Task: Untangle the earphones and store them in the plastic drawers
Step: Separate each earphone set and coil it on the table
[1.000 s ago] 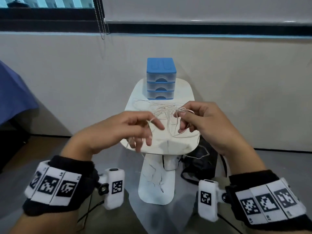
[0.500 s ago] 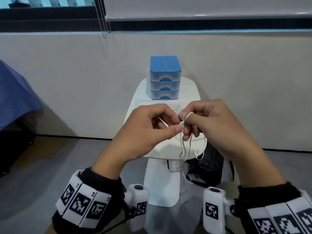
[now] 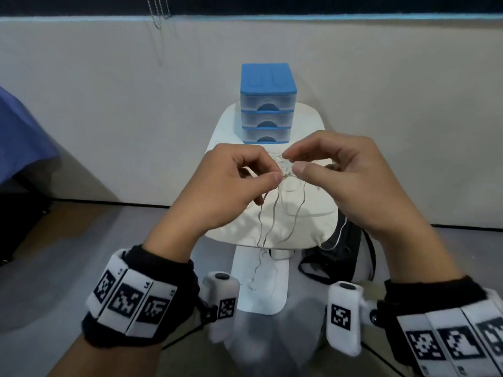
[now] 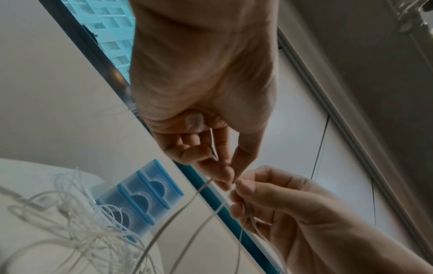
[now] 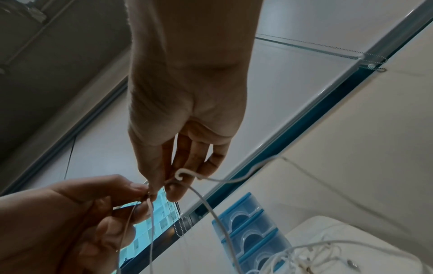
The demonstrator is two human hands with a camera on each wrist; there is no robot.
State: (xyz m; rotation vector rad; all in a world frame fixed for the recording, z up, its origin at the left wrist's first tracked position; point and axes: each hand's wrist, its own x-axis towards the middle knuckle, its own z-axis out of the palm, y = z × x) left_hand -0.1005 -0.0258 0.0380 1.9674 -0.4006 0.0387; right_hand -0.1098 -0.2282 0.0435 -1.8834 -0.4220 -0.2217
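White earphone cables (image 3: 275, 213) hang in loops from both hands above a small white table (image 3: 313, 118). My left hand (image 3: 275, 174) pinches a strand between thumb and forefinger, and my right hand (image 3: 292, 161) pinches the same knot a finger's width away. In the left wrist view the left hand (image 4: 230, 178) meets the other hand on the cable (image 4: 187, 204). In the right wrist view a curled cable end (image 5: 181, 175) loops over the right hand (image 5: 161, 187). More tangled earphones (image 4: 77, 222) lie on the table. The blue-topped plastic drawers (image 3: 268, 104), all closed, stand at the table's back.
A black bag (image 3: 334, 257) lies on the floor right of the table's pedestal (image 3: 261, 281). A beige wall (image 3: 109, 104) rises right behind the table. A blue cloth (image 3: 19, 137) hangs at the left edge. Blind cords (image 3: 158, 12) dangle at the upper left.
My hands, apart a second ago, came together over the table and now both pinch the cable knot. Cable loops hang lower over the front edge.
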